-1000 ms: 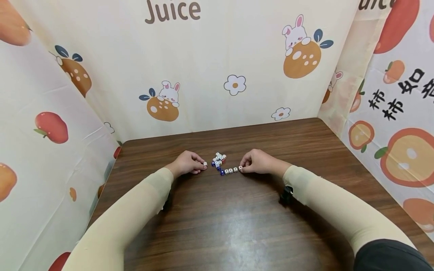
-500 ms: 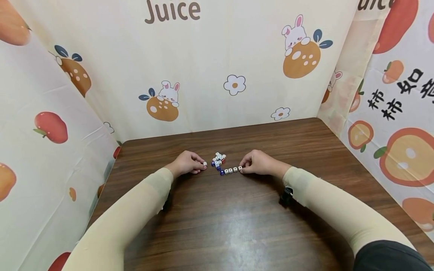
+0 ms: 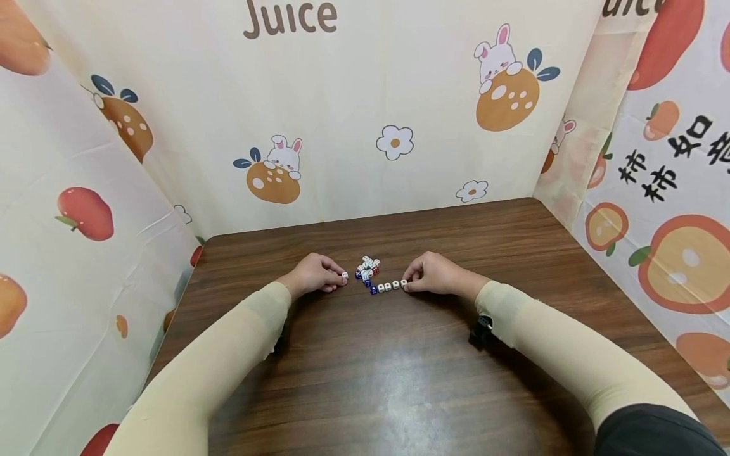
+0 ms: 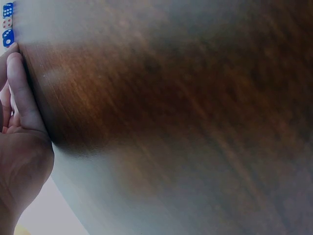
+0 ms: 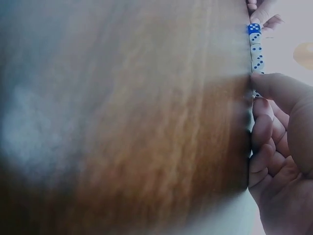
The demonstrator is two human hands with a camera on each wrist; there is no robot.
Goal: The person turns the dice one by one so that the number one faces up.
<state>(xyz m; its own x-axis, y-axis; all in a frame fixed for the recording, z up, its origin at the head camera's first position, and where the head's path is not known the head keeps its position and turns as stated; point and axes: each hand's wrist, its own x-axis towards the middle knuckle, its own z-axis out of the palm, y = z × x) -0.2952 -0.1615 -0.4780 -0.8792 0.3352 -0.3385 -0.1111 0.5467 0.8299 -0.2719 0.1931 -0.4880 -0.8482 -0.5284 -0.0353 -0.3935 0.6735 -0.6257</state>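
Note:
My left hand (image 3: 315,273) pinches a white die (image 3: 345,275) between thumb and fingertips, to the left of a small heap of dice (image 3: 367,265). Opposite it, my right hand (image 3: 436,273) pinches another white die (image 3: 404,284) at the right end of a short row on the table. A blue die (image 3: 373,290) starts that row at its left end, with white dice (image 3: 388,287) between. In the right wrist view the thumb (image 5: 279,88) partly covers the gripped die. In the left wrist view the left hand's die is hidden; blue dice (image 4: 8,37) show past the fingertips.
The brown wooden table (image 3: 365,380) runs to a fruit-and-rabbit printed curtain (image 3: 353,95) at the back. Similar printed sheets stand at left and right. White, blue and red dice lie close together in the heap, between the two hands.

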